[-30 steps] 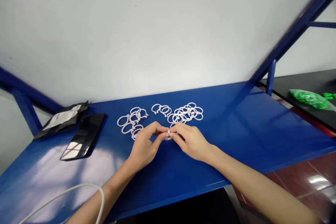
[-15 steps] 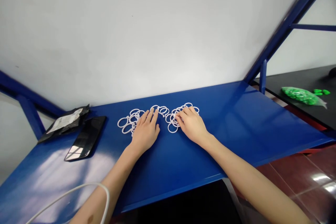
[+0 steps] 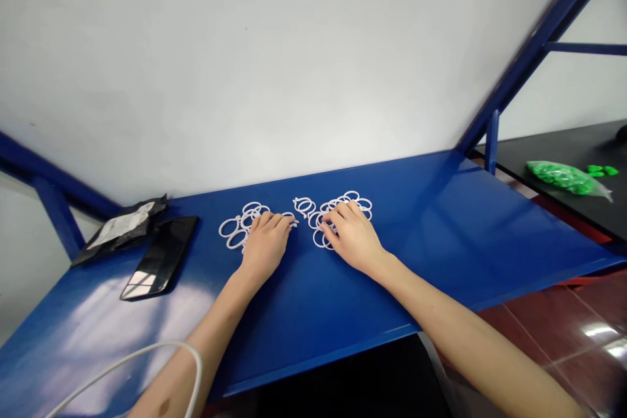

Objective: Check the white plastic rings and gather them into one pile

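Note:
Several white plastic rings lie on the blue table (image 3: 441,228) in three groups: a left pile (image 3: 235,228), a small middle group (image 3: 304,206) and a right pile (image 3: 355,201). My left hand (image 3: 264,245) sits between the left pile and the middle group. Its fingers are bent and held together, with the tips on one white ring (image 3: 290,220). My right hand (image 3: 353,236) rests on the near side of the right pile, fingers slightly spread and bent, tips touching the rings. Nothing is lifted off the table.
A black phone (image 3: 159,256) and a black packet with a white label (image 3: 120,227) lie at the left. A white cable (image 3: 147,356) loops at the near left edge. A green bag (image 3: 563,176) lies on a black surface at right. A white wall stands behind.
One second ago both hands pinched a ring together near me. They then went out to the piles; my left hand has since curled its fingers and drawn back slightly with a ring.

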`<state>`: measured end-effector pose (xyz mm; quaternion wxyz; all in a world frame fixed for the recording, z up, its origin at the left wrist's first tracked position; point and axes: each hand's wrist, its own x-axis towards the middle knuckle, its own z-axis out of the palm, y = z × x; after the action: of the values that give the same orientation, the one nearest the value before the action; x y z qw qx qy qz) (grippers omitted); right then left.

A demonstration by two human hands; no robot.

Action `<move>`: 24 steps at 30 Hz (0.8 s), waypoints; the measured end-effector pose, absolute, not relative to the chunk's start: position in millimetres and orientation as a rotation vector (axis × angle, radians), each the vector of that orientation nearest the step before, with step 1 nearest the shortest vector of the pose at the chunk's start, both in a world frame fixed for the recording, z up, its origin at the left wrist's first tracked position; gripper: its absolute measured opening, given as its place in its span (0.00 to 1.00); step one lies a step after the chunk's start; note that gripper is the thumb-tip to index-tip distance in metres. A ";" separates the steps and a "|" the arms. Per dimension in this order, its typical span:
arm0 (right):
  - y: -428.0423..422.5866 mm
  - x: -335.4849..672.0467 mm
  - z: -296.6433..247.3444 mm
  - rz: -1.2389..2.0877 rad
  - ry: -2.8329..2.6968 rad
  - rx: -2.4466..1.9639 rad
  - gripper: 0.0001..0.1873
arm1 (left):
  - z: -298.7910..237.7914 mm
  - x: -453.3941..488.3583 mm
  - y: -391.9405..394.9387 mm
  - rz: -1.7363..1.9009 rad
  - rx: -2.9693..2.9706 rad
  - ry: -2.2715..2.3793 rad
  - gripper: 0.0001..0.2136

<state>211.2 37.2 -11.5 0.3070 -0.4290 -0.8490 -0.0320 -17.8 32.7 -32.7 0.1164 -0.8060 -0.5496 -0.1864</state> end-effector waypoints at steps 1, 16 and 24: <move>36.5 210.7 -11.4 -0.071 -2.249 -1.123 0.08 | -31.3 -17.4 31.9 -0.562 -2.364 -1.586 0.10; 17.3 207.3 0.7 0.312 -2.113 -0.787 0.13 | -2.5 4.5 -1.5 -1.594 -2.765 -1.815 0.04; 17.7 205.9 -0.5 0.372 -2.132 -0.783 0.09 | 3.4 8.7 -6.9 -1.950 -2.830 -1.905 0.05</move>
<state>205.9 17.7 -0.5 0.4078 -0.3108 -0.8458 0.1477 8.7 -6.9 3.4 -0.3837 -0.6651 -0.4476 -0.4582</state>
